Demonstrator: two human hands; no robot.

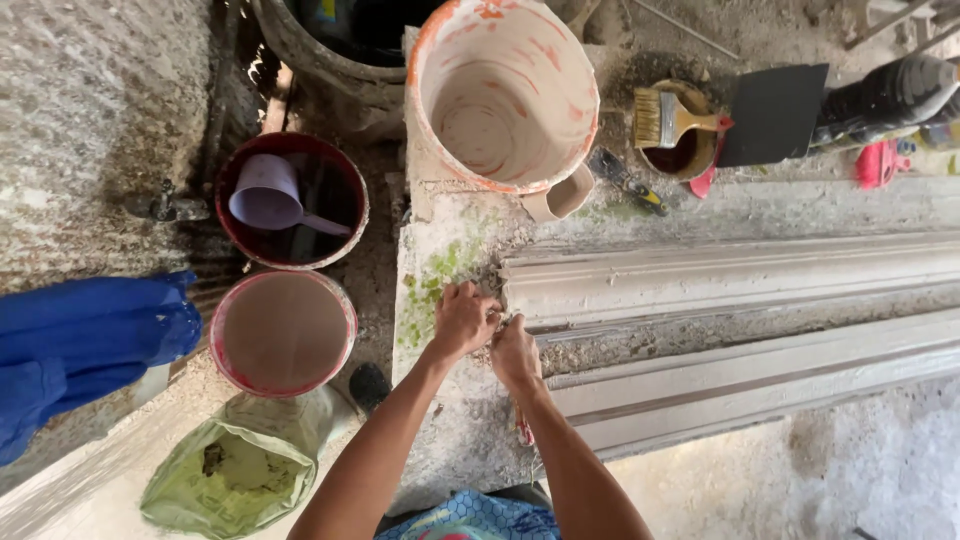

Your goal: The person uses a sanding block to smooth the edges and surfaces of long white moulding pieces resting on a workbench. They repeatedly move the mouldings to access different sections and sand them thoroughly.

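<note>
Rough, mossy concrete tabletop (440, 440) amid buckets on dirt floor; left hand (463, 320) and right hand (514, 352) together, gripping plaster moulding (740, 275) end.

left hand (463, 318), right hand (514, 352), moulding (720, 275)

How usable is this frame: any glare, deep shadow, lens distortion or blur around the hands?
Head view: soft even daylight, no hard glare; the dark tub at the top edge sinks into shadow; wide-angle bending curves the grey moulding and stretches the corners; left hand and right hand look fairly sharp, fingertips slightly soft.
</note>
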